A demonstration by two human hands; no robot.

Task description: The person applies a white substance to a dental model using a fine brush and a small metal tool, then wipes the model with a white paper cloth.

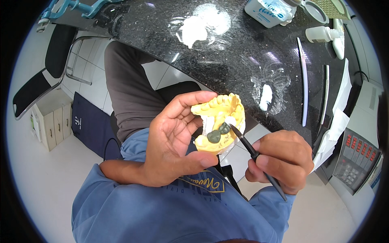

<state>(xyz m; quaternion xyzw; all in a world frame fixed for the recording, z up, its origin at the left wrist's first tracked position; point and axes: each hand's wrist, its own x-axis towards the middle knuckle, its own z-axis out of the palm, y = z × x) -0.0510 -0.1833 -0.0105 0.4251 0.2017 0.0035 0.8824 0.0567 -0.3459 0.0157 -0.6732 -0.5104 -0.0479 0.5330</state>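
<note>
My left hand [172,150] grips a yellow dental cast [208,106] by its sides, with the teeth facing up. Two dark green tooth forms [214,136] sit on the cast, with a white tooth form [231,120] beside them and a white patch along the cast's inner left side. In my right hand [283,158] is a slim black-handled tool [271,181] with a pointed metal tip, which is at the upper green form; whether it touches cannot be told.
The black speckled counter [154,24] holds white powder smears [194,30], a plastic container [267,12], a small jar [320,34], long strips [302,81] and paper sheets [340,93]. A blue fixture [89,8] is top left, a display device [356,141] right, a chair [56,56] left.
</note>
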